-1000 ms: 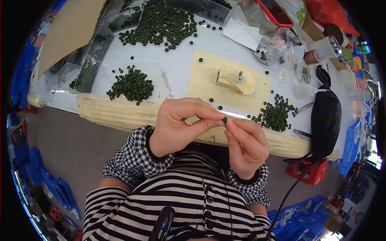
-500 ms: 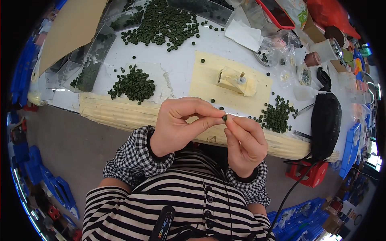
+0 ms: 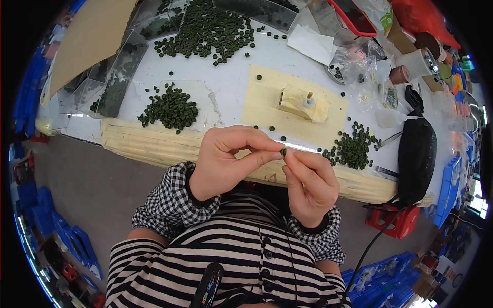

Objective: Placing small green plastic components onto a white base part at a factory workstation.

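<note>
Just over the table's front edge, my left hand (image 3: pixel 223 156) pinches a small round dark green piece (image 3: pixel 283 152) between thumb and forefinger. The fingertips of my right hand (image 3: pixel 312 182) press together at the other side of that same piece, so it sits between both hands. Much of the piece is covered by the fingers. To the left lies a heap of similar green pieces (image 3: pixel 172 109), and a smaller heap of green pieces (image 3: pixel 354 149) is at the right. A few single ones lie just beyond my fingers.
A tape-wrapped block (image 3: pixel 303 104) with small upright pegs stands on a yellowish sheet (image 3: pixel 262 105). Clear bins (image 3: pixel 120 77) and a cardboard sheet (image 3: pixel 90 43) are at the left. A black pouch (image 3: pixel 417 159) lies at the right, a red-cased phone (image 3: pixel 354 18) farther back.
Both hands have shifted slightly to the left, with the green piece still between their fingertips. A loose green piece beyond my left hand has come into sight.
</note>
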A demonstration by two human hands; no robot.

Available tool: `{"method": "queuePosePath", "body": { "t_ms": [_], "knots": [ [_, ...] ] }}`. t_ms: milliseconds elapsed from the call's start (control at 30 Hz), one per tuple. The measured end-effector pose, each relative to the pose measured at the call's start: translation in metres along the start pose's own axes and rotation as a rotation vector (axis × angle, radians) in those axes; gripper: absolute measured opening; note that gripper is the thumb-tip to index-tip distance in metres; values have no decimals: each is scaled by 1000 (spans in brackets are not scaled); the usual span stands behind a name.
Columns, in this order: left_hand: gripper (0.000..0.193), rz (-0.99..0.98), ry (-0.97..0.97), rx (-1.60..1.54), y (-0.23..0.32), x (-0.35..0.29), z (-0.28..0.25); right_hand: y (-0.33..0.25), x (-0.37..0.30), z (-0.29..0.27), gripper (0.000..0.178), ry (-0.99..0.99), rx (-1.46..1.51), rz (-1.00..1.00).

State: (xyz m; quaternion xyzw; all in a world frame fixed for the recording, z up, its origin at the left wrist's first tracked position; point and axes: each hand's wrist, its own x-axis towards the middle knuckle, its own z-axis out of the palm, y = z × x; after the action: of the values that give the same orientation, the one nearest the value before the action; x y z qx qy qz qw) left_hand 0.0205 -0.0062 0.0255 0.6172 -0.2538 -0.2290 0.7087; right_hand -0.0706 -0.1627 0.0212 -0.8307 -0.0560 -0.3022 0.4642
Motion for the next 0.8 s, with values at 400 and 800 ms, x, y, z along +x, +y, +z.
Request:
{"method": "queuePosePath", "body": {
  "t_ms": [400,800],
  "knots": [
    [13,208,53,577,-9,-1,-6,15,-16,-10,27,48,-261,23],
    [11,351,182,918,-7,4,-25,30,-18,-29,17,40,-752,116]
  ]
}}
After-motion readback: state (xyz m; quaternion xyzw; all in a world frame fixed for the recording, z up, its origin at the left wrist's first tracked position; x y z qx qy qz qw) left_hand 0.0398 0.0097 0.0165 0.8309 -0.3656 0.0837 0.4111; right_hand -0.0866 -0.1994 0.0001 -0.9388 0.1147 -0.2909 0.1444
